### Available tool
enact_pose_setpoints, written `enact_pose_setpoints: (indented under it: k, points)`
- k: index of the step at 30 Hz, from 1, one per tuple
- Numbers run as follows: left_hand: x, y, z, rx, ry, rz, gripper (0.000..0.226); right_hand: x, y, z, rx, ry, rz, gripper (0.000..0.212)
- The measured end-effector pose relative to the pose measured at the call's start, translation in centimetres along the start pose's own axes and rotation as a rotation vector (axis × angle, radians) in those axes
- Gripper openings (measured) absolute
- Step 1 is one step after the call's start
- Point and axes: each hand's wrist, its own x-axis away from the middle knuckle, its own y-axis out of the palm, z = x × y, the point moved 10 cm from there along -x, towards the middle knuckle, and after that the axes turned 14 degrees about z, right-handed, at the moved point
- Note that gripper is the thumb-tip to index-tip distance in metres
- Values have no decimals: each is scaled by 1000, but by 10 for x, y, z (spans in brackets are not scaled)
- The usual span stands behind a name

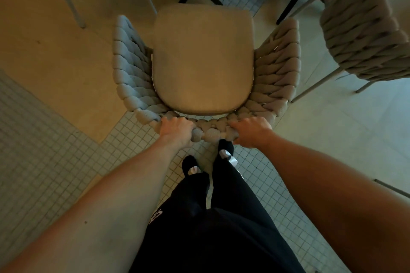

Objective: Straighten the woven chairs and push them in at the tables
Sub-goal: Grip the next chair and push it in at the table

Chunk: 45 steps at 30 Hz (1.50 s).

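While both hands — left hand (176, 129), right hand (251, 132) — grip it, the woven chair's (203, 59) backrest sits under curled fingers.

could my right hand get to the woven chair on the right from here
Probably yes. Your right hand grips the middle chair's woven back, so you'd release that grip first. Only open floor shows between it and the right-hand woven chair.

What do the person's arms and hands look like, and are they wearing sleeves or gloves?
Both arms are bare from the hands right up to the picture's edge: no sleeves show. The left hand and right hand have no gloves, and I see no rings, watch or bracelets. The left forearm has a small dark spot. Lower down, the person wears black trousers.
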Motion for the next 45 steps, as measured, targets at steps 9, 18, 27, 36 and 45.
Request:
enact_pose_setpoints:
  k: [9,18,27,36,45]
  points:
    - [-64,-47,-1,-23,-24,20,29,-52,-47,43,29,-16,10,60]
    - [-122,-91,15,23,-18,23,25,-92,-85,98,30,-2,21,58]
    - [-156,-113,18,27,-37,45,27,-121,-108,125,58,-15,36,61]
    - [-154,-112,18,28,-43,56,33,-121,-105,126,21,-22,50,59]
    - [-151,-105,6,162,-16,106,52,-127,-94,125,-5,-13,28,62]
